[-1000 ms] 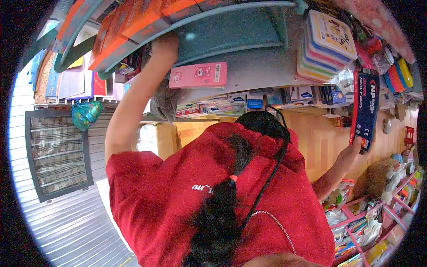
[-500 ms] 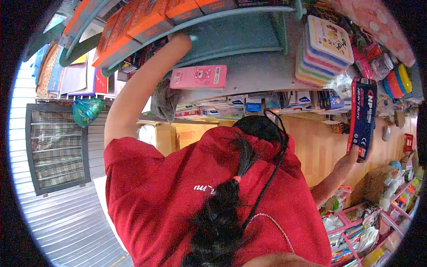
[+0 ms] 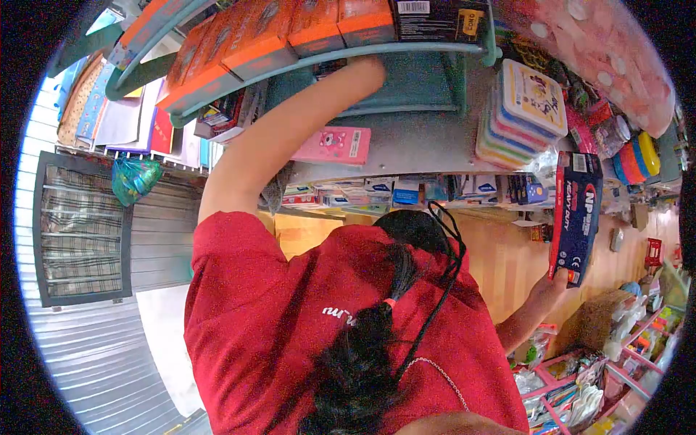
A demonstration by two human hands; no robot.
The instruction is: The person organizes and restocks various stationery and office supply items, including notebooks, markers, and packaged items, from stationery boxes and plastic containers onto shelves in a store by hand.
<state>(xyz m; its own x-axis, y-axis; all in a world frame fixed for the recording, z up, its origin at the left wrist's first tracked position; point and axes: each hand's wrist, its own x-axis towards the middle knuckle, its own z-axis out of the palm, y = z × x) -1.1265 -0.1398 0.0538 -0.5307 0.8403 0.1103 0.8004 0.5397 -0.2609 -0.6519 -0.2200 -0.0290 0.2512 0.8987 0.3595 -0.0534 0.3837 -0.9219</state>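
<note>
My left forearm (image 3: 290, 123) reaches over the grey counter. Its far end passes under the teal rack (image 3: 406, 49), and the fingers are hidden there. A pink box (image 3: 348, 145) with a cartoon bear lies partly behind that arm. On the other side, my right hand (image 3: 557, 283) grips the lower end of a dark blue and red battery box (image 3: 578, 217) printed "NP Heavy Duty". The box stands nearly upright over the wooden floor.
Orange boxes (image 3: 264, 36) and a black box (image 3: 442, 22) fill the upper rack. A stack of coloured-edge containers (image 3: 533, 98) sits at right. Small packets (image 3: 406, 192) line a lower shelf. Pink dividers (image 3: 562, 366) hold goods at lower right; a bag (image 3: 136, 180) hangs left.
My left arm has moved right along the shelf, now covering part of the pink box. My right hand and the battery box have shifted slightly left and down in view.
</note>
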